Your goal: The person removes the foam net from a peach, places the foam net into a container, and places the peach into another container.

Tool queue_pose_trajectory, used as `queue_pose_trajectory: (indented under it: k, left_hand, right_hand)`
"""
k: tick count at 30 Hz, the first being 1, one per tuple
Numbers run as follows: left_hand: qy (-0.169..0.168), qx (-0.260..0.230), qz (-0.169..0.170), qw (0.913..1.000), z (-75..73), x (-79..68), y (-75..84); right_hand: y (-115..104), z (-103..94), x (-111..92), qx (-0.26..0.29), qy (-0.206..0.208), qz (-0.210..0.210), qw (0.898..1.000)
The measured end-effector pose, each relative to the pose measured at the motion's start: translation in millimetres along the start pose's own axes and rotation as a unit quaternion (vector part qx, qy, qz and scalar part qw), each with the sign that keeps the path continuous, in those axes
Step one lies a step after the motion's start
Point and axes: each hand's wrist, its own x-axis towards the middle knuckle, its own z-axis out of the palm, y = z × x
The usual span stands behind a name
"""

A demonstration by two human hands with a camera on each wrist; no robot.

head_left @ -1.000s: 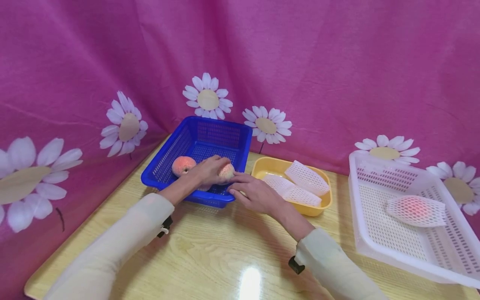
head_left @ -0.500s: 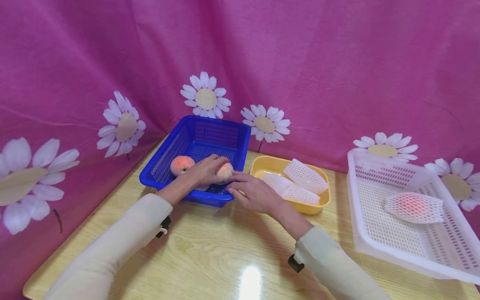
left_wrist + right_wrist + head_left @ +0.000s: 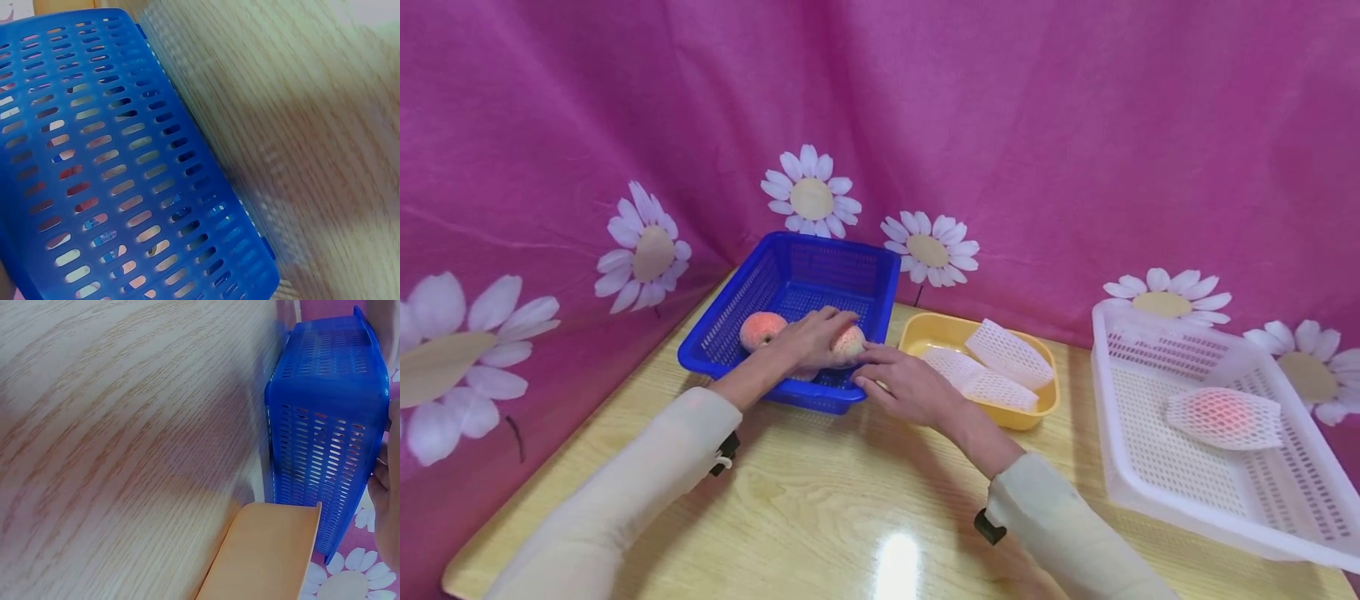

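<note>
Inside the blue basket (image 3: 707, 350), my left hand (image 3: 808, 337) holds a pale, speckled peach (image 3: 848, 345), its fingers curved over the near side. A redder peach (image 3: 762, 330) lies left of that hand, and part of another pinkish fruit shows beneath the wrist. My right hand (image 3: 910, 383) reaches to the basket's right front corner, its forefinger right at the peach and its thumb spread lower by the rim. In the right wrist view, the fingers (image 3: 379, 475) of this hand show beyond the basket rim. The left wrist view has mostly the slotted basket wall (image 3: 112, 150).
A yellow tub (image 3: 1047, 404) with several white foam net sleeves (image 3: 1009, 354) stands right of the blue basket. Farther right, a white basket (image 3: 1120, 467) holds a peach in a foam net (image 3: 1225, 417). A flowered pink cloth (image 3: 1000, 125) hangs behind the wooden table (image 3: 805, 500).
Both hands stay almost where they were, at the peach in the blue basket. The whole head view has shifted slightly.
</note>
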Motion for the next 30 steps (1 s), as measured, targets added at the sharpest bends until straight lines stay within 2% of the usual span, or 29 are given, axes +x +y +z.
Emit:
queue_pose_trajectory:
  k: [6,12,22,30]
  left_hand:
    - [0.018,0.01,0.012,0.9997,-2.2,-3.8,-0.7]
    - [0.013,0.015,0.021,0.9996,-4.4,-5.8,-0.4]
    - [0.007,0.016,0.016,0.9997,-23.6,-6.4,-0.6]
    - [0.047,0.029,0.019,0.9983,-30.8,-6.6,0.6]
  right_hand:
    - [-2.8,-2.2,2.6,-0.002,-0.008,0.005,1.0]
    - [-4.7,-4.1,2.2,-0.002,-0.021,0.012,1.0]
    - [-3.5,-5.1,-0.6,-0.012,-0.026,0.014,0.999]
    - [-5.5,-10.1,3.2,-0.027,-0.051,0.017,0.998]
